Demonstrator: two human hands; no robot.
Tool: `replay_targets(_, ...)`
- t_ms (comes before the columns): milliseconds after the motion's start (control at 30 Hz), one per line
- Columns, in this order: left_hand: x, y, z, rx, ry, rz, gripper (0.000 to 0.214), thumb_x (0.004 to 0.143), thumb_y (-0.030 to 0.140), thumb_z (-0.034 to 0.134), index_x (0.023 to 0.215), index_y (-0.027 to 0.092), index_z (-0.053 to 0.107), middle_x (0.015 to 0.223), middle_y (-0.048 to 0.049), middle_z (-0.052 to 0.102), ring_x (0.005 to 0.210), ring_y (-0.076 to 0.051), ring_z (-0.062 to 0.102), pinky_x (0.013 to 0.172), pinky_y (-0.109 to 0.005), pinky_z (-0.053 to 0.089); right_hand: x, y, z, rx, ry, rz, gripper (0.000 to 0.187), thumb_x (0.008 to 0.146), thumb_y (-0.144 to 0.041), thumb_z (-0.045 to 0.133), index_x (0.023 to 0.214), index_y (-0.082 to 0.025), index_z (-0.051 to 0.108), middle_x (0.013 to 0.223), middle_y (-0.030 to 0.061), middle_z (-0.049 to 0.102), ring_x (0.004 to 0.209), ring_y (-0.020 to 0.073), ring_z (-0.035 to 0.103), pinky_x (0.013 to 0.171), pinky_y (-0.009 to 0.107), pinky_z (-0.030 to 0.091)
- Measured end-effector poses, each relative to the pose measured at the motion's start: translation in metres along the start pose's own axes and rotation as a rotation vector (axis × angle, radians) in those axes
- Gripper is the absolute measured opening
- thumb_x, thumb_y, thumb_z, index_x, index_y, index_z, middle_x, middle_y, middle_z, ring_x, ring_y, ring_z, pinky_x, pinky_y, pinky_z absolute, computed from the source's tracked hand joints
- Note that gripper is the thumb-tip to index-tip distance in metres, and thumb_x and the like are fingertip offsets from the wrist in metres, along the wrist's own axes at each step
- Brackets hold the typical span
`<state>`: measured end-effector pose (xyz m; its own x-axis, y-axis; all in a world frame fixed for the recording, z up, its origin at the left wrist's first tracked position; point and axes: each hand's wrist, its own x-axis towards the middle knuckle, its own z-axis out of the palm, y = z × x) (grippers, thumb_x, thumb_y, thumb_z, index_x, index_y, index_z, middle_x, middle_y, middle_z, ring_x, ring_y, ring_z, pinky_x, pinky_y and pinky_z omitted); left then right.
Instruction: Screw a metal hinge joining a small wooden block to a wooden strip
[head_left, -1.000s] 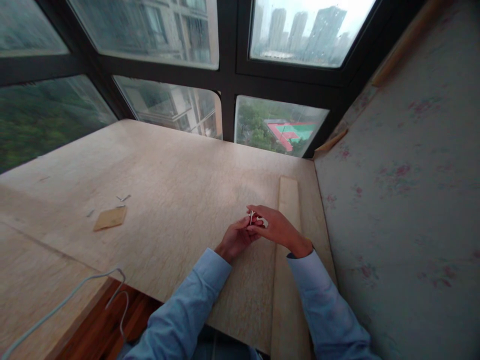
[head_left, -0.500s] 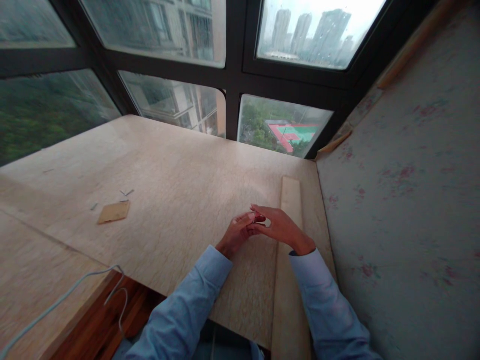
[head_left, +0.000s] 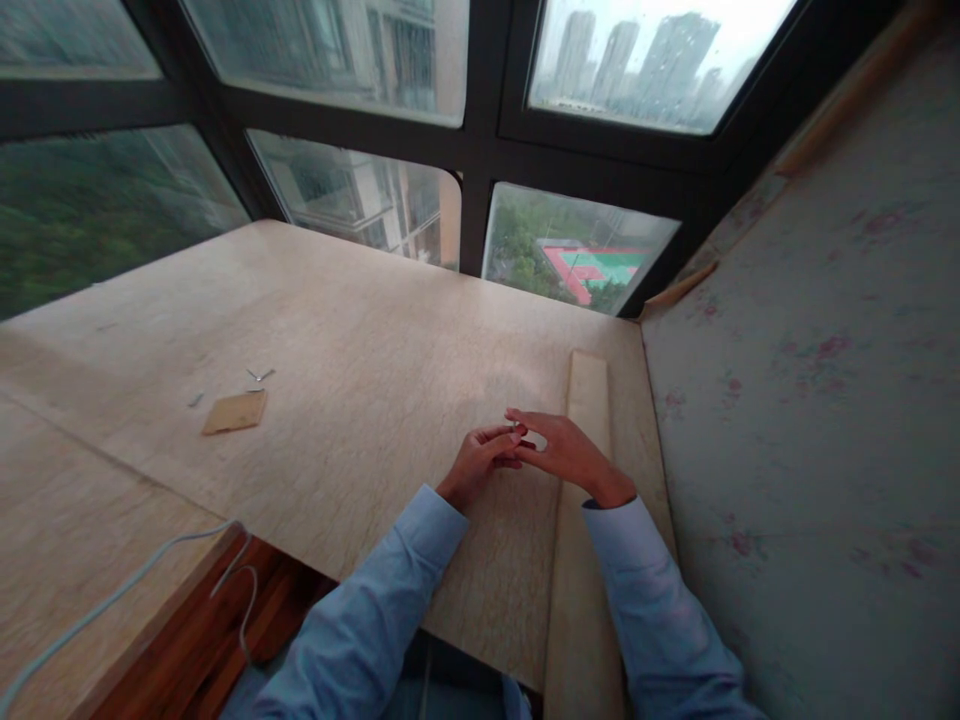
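Both hands meet over the pale wooden board (head_left: 360, 380), just left of a narrow wooden strip (head_left: 585, 420). My left hand (head_left: 476, 465) is curled, its fingertips pinched against those of my right hand (head_left: 566, 452). Between the fingertips sits a tiny pale metal piece (head_left: 516, 430), too small to name. My right hand lies partly over the strip. Both sleeves are light blue.
A small brown cardboard piece (head_left: 235, 411) lies on the board at the left, with a few small metal bits (head_left: 260, 375) beside it. A white cable (head_left: 127, 590) runs along the lower left over a dark wood floor. A floral panel (head_left: 810, 400) stands at the right, windows behind.
The small metal piece stood up clearly between the fingers a second ago; now it is nearly hidden in the pinch. The view has shifted slightly; the hands stay in the same spot.
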<state>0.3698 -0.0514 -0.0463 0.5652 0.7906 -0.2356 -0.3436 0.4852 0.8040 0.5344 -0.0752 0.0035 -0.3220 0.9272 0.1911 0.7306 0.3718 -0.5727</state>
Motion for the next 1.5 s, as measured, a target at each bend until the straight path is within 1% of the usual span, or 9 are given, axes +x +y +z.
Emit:
replay_targets(200, -0.001, 0.002, 0.000, -0.022, -0.006, -0.011, 0.038, 0.072, 0.037, 0.077, 0.100, 0.012, 0.074, 0.096, -0.0153, 0.074, 0.085, -0.023, 0.070, 0.069, -0.029, 0.052, 0.001, 0.002, 0.001, 0.022, 0.015, -0.001, 0.050, 0.082, -0.032, 0.068, 0.130, -0.024, 0.059, 0.121, 0.0101, 0.069, 0.109, 0.0260, 0.067, 0.095, 0.044, 0.053)
replay_targets(433, -0.004, 0.006, -0.001, -0.039, -0.011, -0.010, 0.038, 0.074, 0.036, 0.076, 0.102, 0.012, 0.074, 0.098, -0.0156, 0.074, 0.089, -0.024, 0.070, 0.070, -0.028, 0.052, 0.000, 0.002, 0.001, 0.041, 0.048, -0.023, 0.049, 0.081, -0.034, 0.070, 0.128, -0.024, 0.060, 0.121, 0.0106, 0.069, 0.111, 0.0253, 0.066, 0.097, 0.043, 0.052)
replay_targets(533, -0.005, 0.008, -0.002, -0.052, -0.031, -0.012, 0.038, 0.076, 0.037, 0.074, 0.105, 0.012, 0.074, 0.099, -0.0158, 0.074, 0.087, -0.022, 0.070, 0.070, -0.028, 0.052, 0.000, 0.002, 0.001, 0.042, 0.061, -0.020, 0.051, 0.080, -0.037, 0.072, 0.128, -0.025, 0.060, 0.119, 0.0094, 0.070, 0.110, 0.0252, 0.066, 0.097, 0.043, 0.052)
replay_targets(633, -0.006, 0.009, -0.003, -0.070, -0.048, -0.011, 0.039, 0.077, 0.038, 0.073, 0.107, 0.012, 0.073, 0.101, -0.0158, 0.073, 0.084, -0.020, 0.070, 0.069, -0.027, 0.052, 0.000, 0.002, 0.000, 0.049, 0.068, -0.027, 0.052, 0.080, -0.036, 0.072, 0.128, -0.024, 0.060, 0.118, 0.0099, 0.070, 0.109, 0.0251, 0.066, 0.096, 0.043, 0.052)
replay_targets(867, -0.007, 0.008, -0.002, -0.051, -0.041, -0.024, 0.043, 0.071, 0.037, 0.079, 0.106, 0.012, 0.073, 0.103, -0.0164, 0.073, 0.089, -0.023, 0.069, 0.072, -0.029, 0.052, 0.001, 0.000, 0.001, 0.045, 0.056, -0.076, 0.045, 0.084, -0.027, 0.067, 0.129, -0.023, 0.060, 0.121, 0.0099, 0.069, 0.112, 0.0239, 0.065, 0.098, 0.041, 0.051)
replay_targets(1033, -0.008, 0.010, -0.003, -0.051, -0.031, -0.028, 0.046, 0.072, 0.040, 0.078, 0.108, 0.013, 0.072, 0.103, -0.0157, 0.073, 0.085, -0.021, 0.070, 0.072, -0.029, 0.052, 0.000, 0.003, -0.004, 0.057, 0.071, -0.083, 0.048, 0.081, -0.031, 0.071, 0.127, -0.023, 0.061, 0.119, 0.0097, 0.070, 0.109, 0.0240, 0.066, 0.096, 0.041, 0.052)
replay_targets(1233, -0.007, 0.009, -0.003, -0.034, -0.029, -0.002, 0.042, 0.075, 0.040, 0.075, 0.106, 0.013, 0.073, 0.100, -0.0145, 0.074, 0.082, -0.019, 0.070, 0.070, -0.027, 0.053, -0.001, 0.005, -0.005, 0.045, 0.078, -0.089, 0.044, 0.083, -0.034, 0.069, 0.125, -0.025, 0.061, 0.115, 0.0087, 0.071, 0.105, 0.0235, 0.067, 0.093, 0.041, 0.053)
replay_targets(1367, -0.006, 0.007, -0.004, 0.001, 0.031, 0.060, 0.040, 0.071, 0.037, 0.079, 0.103, 0.014, 0.073, 0.102, -0.0139, 0.073, 0.090, -0.021, 0.069, 0.067, -0.025, 0.054, 0.000, 0.003, -0.003, 0.040, 0.082, -0.104, 0.041, 0.084, -0.035, 0.069, 0.122, -0.023, 0.062, 0.111, 0.0088, 0.071, 0.102, 0.0231, 0.067, 0.091, 0.040, 0.054)
replay_targets(1500, -0.005, 0.007, -0.003, 0.002, 0.154, 0.096, 0.040, 0.067, 0.036, 0.081, 0.098, 0.013, 0.072, 0.097, -0.0117, 0.074, 0.076, -0.016, 0.069, 0.066, -0.026, 0.054, 0.000, 0.002, -0.003, 0.040, 0.078, -0.096, 0.039, 0.084, -0.035, 0.069, 0.121, -0.023, 0.061, 0.110, 0.0085, 0.071, 0.099, 0.0223, 0.068, 0.089, 0.039, 0.054)
